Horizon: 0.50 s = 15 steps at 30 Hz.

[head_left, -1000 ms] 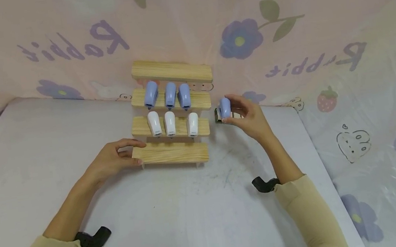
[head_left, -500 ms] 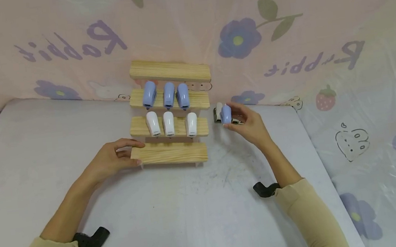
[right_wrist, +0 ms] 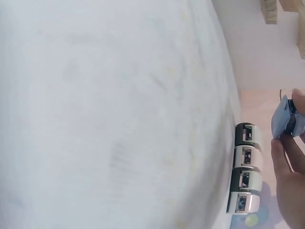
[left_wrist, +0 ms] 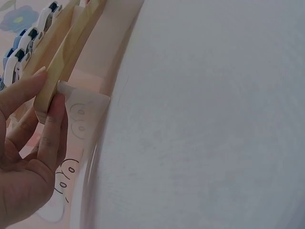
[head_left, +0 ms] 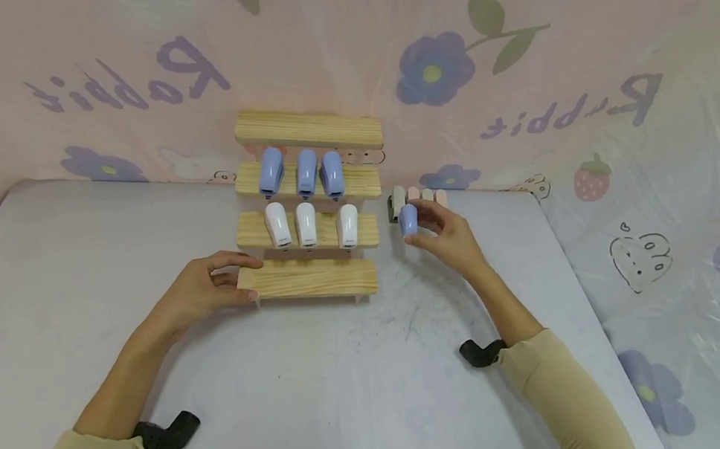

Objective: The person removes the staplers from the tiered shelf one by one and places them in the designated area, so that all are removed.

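Observation:
My left hand (head_left: 196,297) pinches the left end of the lowest board of a tiered wooden rack (head_left: 313,279). In the left wrist view, the fingers lie on both sides of that board's end (left_wrist: 64,57). With thumb and fingers, my right hand (head_left: 457,242) holds a small blue stapler (head_left: 408,220) above the table, right of the rack. Three white staplers (head_left: 306,223) sit on the second board, with a wider gap before the rightmost. Three blue staplers (head_left: 307,173) are on the third board. The top and lowest boards bear nothing.
Behind the right hand, several grey-green and pink staplers (right_wrist: 246,157) stand side by side in a row on the white table (head_left: 327,393). A printed cloth (head_left: 312,51) hangs close behind the rack and along the right side.
My right hand has brought the blue stapler toward me and slightly left, away from above the stapler row, which now shows more fully. The left hand stays on the board.

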Tool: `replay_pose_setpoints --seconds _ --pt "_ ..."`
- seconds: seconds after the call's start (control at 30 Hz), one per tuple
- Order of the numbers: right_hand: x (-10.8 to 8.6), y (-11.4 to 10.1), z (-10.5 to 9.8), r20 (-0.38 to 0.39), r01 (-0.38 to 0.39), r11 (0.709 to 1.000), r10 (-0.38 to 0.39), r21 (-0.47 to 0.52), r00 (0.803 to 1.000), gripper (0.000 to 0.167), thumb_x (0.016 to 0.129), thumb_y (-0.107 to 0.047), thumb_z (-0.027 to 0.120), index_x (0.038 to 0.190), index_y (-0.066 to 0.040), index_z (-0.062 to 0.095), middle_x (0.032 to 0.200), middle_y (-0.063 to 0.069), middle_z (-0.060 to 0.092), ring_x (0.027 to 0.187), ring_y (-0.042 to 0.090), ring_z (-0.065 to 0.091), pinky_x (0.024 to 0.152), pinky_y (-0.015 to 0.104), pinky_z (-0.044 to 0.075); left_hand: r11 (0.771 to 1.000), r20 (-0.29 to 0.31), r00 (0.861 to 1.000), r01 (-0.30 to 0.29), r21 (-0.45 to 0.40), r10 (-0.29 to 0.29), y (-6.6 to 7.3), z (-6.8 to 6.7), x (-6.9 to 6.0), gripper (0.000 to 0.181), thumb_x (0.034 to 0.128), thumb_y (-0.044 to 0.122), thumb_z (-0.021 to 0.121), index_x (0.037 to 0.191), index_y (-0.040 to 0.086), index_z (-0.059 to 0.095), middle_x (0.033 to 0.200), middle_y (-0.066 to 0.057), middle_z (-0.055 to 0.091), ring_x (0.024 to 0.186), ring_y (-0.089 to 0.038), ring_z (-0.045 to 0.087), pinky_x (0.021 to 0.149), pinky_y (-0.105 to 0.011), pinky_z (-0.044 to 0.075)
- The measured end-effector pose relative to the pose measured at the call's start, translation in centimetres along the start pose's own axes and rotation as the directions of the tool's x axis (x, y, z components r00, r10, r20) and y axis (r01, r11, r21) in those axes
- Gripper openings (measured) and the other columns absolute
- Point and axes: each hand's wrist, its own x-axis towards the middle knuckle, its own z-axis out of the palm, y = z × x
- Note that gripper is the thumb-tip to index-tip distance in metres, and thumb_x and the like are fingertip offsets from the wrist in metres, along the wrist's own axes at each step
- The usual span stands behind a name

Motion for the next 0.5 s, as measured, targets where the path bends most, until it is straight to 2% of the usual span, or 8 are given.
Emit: replay_pose_setpoints --seconds 0.1,0.2,0.33,0.5 --pt "0.0 0.5 0.2 0.004 -0.005 1.0 0.005 -0.023 1.0 0.065 0.083 0.008 0.074 0.141 0.011 0.044 0.134 0.029 0.052 0.124 0.043 0.052 0.104 0.053 0.04 1.0 -0.003 1.0 0.004 0.005 -0.004 0.0 0.0 0.0 0.05 0.0795 0.018 0.085 0.126 0.011 0.066 0.136 -0.011 0.052 0.086 -0.02 0.057 0.075 -0.029 0.049" --pt "0.1 1.8 0.3 0.01 -0.017 1.0 0.017 -0.009 1.0 0.068 0.083 0.008 0.075 0.143 0.01 0.043 0.136 0.029 0.051 0.126 0.042 0.05 0.105 0.051 0.04 1.0 -0.005 1.0 0.006 0.013 -0.006 0.0 0.0 0.0 0.05 0.0797 0.018 0.085 0.126 0.012 0.066 0.138 -0.01 0.051 0.089 -0.021 0.057 0.077 -0.03 0.048" --pt "0.4 3.8 0.3 -0.002 -0.039 0.999 0.039 0.013 0.999 0.07 0.084 0.005 0.075 0.146 0.004 0.042 0.139 0.025 0.05 0.128 0.038 0.05 0.106 0.045 0.041 1.0 -0.008 1.0 0.004 0.021 -0.004 -0.1 0.0 0.1 0.05 0.08 0.018 0.084 0.126 0.012 0.066 0.14 -0.01 0.05 0.091 -0.023 0.057 0.08 -0.031 0.048" --pt "0.6 4.5 0.5 -0.022 -0.095 0.995 0.094 -0.037 0.995 0.068 0.084 -0.001 0.078 0.144 -0.004 0.047 0.137 0.019 0.055 0.126 0.032 0.054 0.102 0.037 0.045 1.0 -0.007 1.0 0.014 0.01 -0.014 0.0 0.0 0.1 0.05 0.0801 0.017 0.084 0.126 0.011 0.066 0.14 -0.011 0.051 0.09 -0.021 0.057 0.079 -0.031 0.047"
